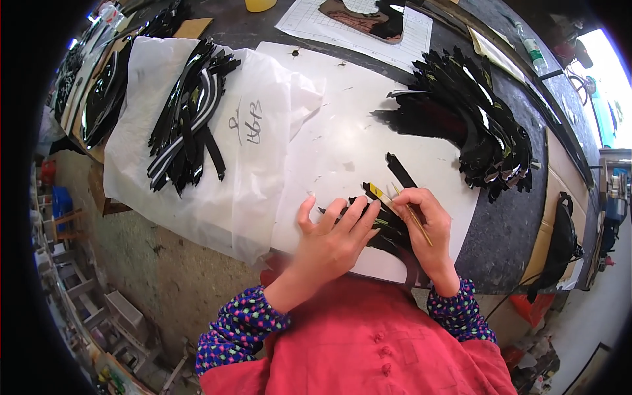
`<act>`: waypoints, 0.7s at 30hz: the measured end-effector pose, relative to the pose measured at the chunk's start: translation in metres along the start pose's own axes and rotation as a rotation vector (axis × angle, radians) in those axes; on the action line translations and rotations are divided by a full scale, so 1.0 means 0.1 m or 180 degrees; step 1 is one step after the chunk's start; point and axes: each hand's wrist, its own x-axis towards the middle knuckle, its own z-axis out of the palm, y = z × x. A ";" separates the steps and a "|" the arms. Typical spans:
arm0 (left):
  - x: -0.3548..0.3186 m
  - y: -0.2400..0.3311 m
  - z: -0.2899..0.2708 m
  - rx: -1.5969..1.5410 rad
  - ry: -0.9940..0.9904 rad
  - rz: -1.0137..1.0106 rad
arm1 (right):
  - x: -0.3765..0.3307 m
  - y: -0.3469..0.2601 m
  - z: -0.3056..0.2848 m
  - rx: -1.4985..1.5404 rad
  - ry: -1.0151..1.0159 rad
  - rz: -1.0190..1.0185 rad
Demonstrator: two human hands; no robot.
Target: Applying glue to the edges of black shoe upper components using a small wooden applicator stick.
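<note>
— Right hand [424, 224]'s grip?
— Closed on a thin brush [413, 217]; left hand [337, 230] lies open, pressing black cut pieces [388, 230] on white paper [342, 145], lower centre.
— Farther up the counter [520, 217]?
— Black piece stacks: right [474, 125], and upper left on a plastic bag [191, 118].

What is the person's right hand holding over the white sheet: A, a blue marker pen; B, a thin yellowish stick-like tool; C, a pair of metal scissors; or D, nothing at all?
B: the right hand grips a thin yellowish stick-like tool that slants across its fingers, beside the left hand pressing flat on the black glossy strip pieces.
</note>
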 end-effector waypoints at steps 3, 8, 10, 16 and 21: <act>-0.03 0.00 0.01 0.0064 0.0046 -0.0042 | 0.00 -0.01 0.02 0.0119 0.0000 0.0028; -0.04 0.00 0.03 0.0097 0.0064 -0.0041 | 0.06 -0.06 0.05 -0.0153 -0.0070 -0.0152; -0.04 0.00 0.02 0.0047 0.0021 -0.0142 | 0.08 -0.09 0.05 -0.0198 -0.0102 -0.0102; -0.02 -0.01 0.01 0.0154 -0.0021 -0.0055 | 0.09 -0.12 0.06 -0.0333 -0.0140 -0.0112; 0.00 -0.01 0.00 0.0176 -0.0047 -0.0060 | 0.09 -0.13 0.07 -0.0395 -0.0102 -0.0136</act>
